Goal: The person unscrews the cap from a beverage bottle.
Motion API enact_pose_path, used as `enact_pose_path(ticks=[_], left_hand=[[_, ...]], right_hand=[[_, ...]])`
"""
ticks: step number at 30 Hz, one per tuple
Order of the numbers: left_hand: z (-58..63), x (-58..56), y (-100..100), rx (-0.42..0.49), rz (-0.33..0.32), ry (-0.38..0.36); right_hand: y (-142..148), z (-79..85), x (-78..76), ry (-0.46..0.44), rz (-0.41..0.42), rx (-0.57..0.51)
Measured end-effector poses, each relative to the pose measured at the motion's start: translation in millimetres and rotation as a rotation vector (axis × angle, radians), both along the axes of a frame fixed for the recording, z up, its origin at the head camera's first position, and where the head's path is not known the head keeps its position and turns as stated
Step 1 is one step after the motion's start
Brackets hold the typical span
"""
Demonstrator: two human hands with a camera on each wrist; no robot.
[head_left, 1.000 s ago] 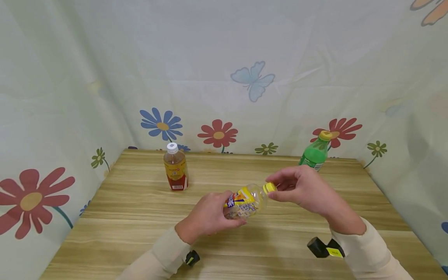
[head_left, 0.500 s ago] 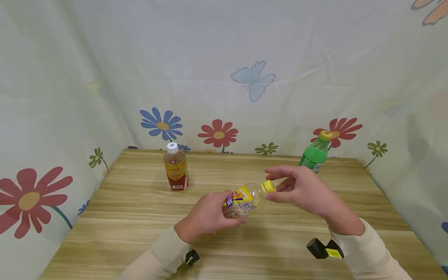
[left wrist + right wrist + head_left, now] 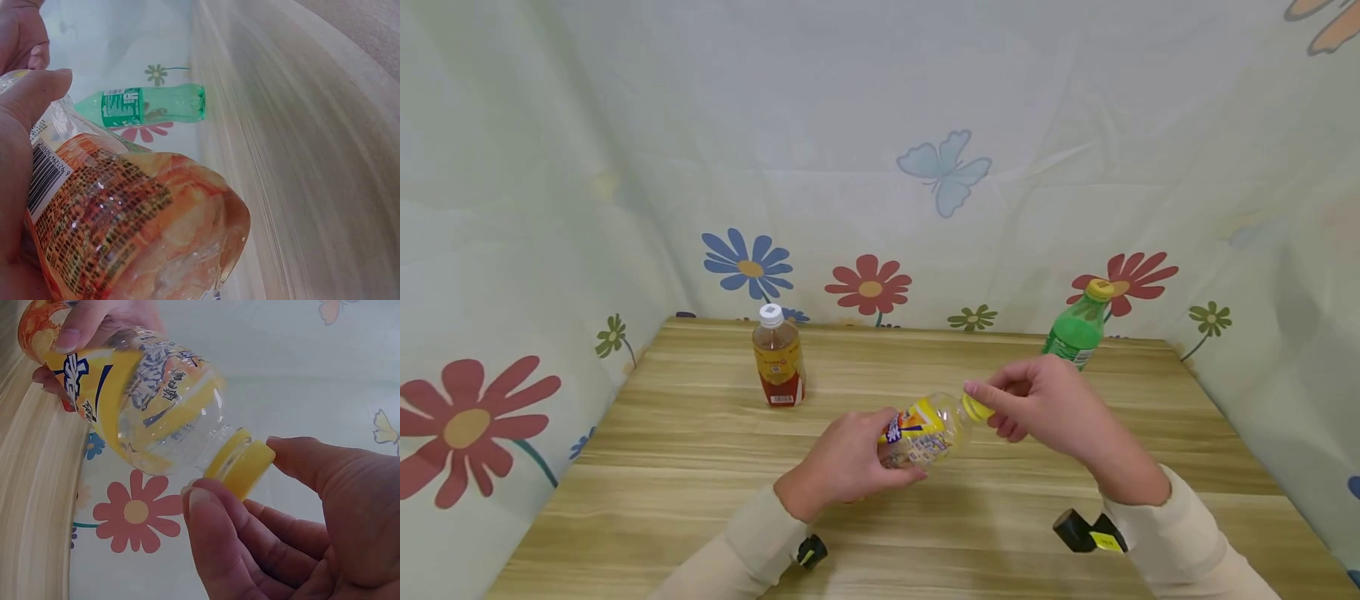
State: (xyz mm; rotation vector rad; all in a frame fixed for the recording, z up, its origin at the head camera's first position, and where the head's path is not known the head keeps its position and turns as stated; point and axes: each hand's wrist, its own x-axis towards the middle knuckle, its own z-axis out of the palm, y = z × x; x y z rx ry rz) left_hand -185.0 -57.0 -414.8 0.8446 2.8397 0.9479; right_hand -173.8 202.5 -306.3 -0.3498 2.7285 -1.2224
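My left hand grips the body of a clear plastic bottle with a yellow and orange label. The bottle tilts above the table, its neck toward the right. Its yellow cap sits on the neck. With thumb and fingers, my right hand pinches this cap from either side, as the right wrist view shows. The bottle's orange lower end fills much of the left wrist view, with the left thumb lying across its side. No liquid can be made out inside it.
On the wooden table, a bottle of brown drink with a white cap stands at the back left. A green bottle with a yellow cap stands at the back right, partly behind my right hand. Flower-printed cloth encloses the back and sides.
My right hand has turned at the wrist: its fingers reached over the cap before, and now the thumb lies on top with the fingers below. The left hand and bottle have hardly moved.
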Motion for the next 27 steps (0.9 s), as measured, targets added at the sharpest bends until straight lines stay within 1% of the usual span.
enact_pose_path(ticks=[11, 19, 27], left_hand=[[1.7, 1.5, -0.3, 0.006, -0.005, -0.009], [0.5, 1.1, -0.5, 0.005, -0.008, 0.002], [-1.1, 0.7, -0.3, 0.017, -0.007, -0.002]], right_hand=[[3.0, 1.9, 1.1, 0.045, 0.063, -0.018], [5.9, 0.4, 1.6, 0.091, 0.106, -0.026], [5.8, -1.5, -0.2, 0.136, 0.145, -0.035]])
